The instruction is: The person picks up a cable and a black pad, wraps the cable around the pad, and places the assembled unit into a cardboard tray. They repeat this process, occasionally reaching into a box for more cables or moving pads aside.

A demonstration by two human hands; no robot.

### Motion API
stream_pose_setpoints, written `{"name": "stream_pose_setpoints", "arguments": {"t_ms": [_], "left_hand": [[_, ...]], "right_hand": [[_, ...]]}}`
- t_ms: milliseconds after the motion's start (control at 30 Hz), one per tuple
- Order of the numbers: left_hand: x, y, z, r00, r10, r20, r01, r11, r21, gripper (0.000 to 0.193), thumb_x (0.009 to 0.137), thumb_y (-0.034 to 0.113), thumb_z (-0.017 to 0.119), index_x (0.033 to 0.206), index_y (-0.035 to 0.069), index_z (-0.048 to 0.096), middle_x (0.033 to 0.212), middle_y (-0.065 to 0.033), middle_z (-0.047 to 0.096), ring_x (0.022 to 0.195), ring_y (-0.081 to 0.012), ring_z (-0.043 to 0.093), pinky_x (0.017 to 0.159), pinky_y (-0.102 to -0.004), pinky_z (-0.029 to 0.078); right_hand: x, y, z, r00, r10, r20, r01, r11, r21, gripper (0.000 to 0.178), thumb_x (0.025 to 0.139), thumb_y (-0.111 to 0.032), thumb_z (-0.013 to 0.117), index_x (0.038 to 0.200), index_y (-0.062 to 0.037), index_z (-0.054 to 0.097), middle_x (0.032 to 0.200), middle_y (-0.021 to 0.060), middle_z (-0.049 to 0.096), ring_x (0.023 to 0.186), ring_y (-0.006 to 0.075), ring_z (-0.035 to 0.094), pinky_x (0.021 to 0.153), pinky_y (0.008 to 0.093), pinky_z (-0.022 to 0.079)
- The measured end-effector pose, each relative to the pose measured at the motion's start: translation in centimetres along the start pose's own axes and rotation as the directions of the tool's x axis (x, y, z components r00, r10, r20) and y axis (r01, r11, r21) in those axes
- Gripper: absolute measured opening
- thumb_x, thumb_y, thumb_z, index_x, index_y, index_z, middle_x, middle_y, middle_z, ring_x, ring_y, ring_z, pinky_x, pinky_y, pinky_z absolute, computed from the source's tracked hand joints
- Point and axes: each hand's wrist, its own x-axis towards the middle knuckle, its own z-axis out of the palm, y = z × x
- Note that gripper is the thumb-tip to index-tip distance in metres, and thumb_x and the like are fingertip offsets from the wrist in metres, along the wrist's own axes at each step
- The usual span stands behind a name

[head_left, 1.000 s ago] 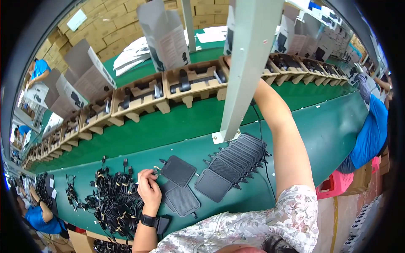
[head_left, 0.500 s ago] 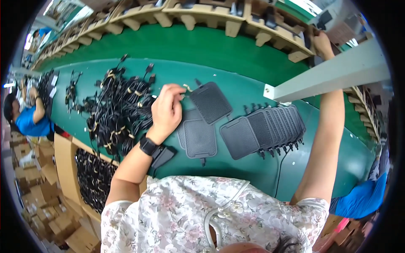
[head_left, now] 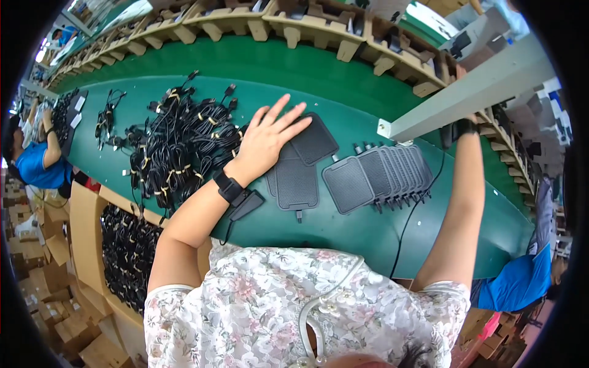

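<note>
My left hand [head_left: 270, 142] has its fingers stretched and spread, palm down, over the edge of a flat dark grey rectangular panel [head_left: 315, 141]. That panel overlaps other textured grey panels [head_left: 297, 184] with short connectors. A black strap [head_left: 228, 186] with a wedge-shaped black unit [head_left: 247, 205] is on my left wrist. To the right lies an overlapping row of similar panels [head_left: 348, 185]. My right arm reaches to the far right. My right hand [head_left: 472, 117] is mostly hidden behind the grey post, so its fingers cannot be read; a black band and unit sit at that wrist.
Black cables tied in bundles [head_left: 178, 135] are heaped left of my left hand. A cardboard box [head_left: 86, 227] of cables stands below the table's left edge. The grey post [head_left: 454, 101] slants over the right side. Moulded brown trays [head_left: 319, 30] line the far side. Co-workers sit left and right.
My left hand has moved right and spread its fingers over the upper panel. My right hand has come lower, behind the post. The whole view has shifted slightly.
</note>
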Motion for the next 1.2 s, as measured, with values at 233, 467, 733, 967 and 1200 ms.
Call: {"name": "stream_pose_setpoints", "arguments": {"t_ms": [233, 467, 733, 967, 1200], "left_hand": [[2.0, -0.2, 1.6, 0.994, 0.096, 0.057, -0.096, 0.995, 0.006, 0.034, 0.078, 0.010, 0.052, 0.111, 0.006, 0.059, 0.116, -0.0115, 0.055, 0.106, -0.0272, 0.053, 0.085, -0.0352, 0.047], [3.6, -0.8, 2.4, 0.977, 0.035, 0.209, -0.046, 0.998, 0.049, 0.019, 0.081, 0.014, 0.054, 0.096, 0.004, 0.056, 0.093, -0.0115, 0.054, 0.094, -0.0268, 0.055, 0.075, -0.0347, 0.052], [5.1, -0.1, 4.3, 0.940, -0.171, 0.294, 0.172, 0.985, 0.024, 0.026, 0.084, 0.017, 0.059, 0.105, 0.004, 0.050, 0.094, -0.0158, 0.056, 0.085, -0.0309, 0.060, 0.066, -0.0369, 0.053], [3.2, -1.9, 4.0, 0.980, -0.081, 0.180, 0.100, 0.990, -0.096, 0.021, 0.087, 0.010, 0.054, 0.107, 0.003, 0.049, 0.087, -0.0176, 0.058, 0.079, -0.0320, 0.062, 0.065, -0.0392, 0.052], [5.3, 5.8, -3.8, 0.970, -0.223, 0.101, 0.203, 0.503, -0.840, 0.011, 0.092, 0.007, 0.051, 0.102, 0.001, 0.049, 0.082, -0.0105, 0.059, 0.062, -0.0173, 0.060, 0.055, -0.0283, 0.050]], "right_hand": [[-3.2, -11.4, -14.0, 0.863, 0.502, 0.056, -0.482, 0.786, 0.386, 0.025, 0.089, -0.007, 0.052, 0.113, -0.0009, 0.056, 0.116, 0.0142, 0.058, 0.103, 0.0269, 0.057, 0.082, 0.0355, 0.046], [0.1, -24.2, -24.8, 0.934, 0.354, 0.053, -0.338, 0.821, 0.461, 0.018, 0.090, 0.001, 0.049, 0.105, -0.0021, 0.057, 0.105, 0.0094, 0.057, 0.099, 0.0204, 0.055, 0.086, 0.0299, 0.043], [-1.1, -29.9, -23.1, 0.966, 0.096, 0.238, -0.231, 0.731, 0.642, 0.019, 0.084, 0.006, 0.052, 0.098, -0.0027, 0.060, 0.101, 0.0115, 0.058, 0.095, 0.0261, 0.056, 0.081, 0.0314, 0.046], [-2.3, -32.2, -22.9, 0.906, 0.072, 0.418, -0.364, 0.640, 0.677, 0.023, 0.087, 0.001, 0.055, 0.108, -0.0051, 0.059, 0.104, 0.0092, 0.058, 0.091, 0.0206, 0.057, 0.074, 0.0281, 0.047], [-2.8, -31.9, -22.0, 0.623, 0.263, 0.736, -0.782, 0.221, 0.583, 0.048, 0.088, -0.007, 0.058, 0.133, -0.0044, 0.041, 0.124, 0.0072, 0.051, 0.096, 0.0139, 0.055, 0.070, 0.0241, 0.048]]}}
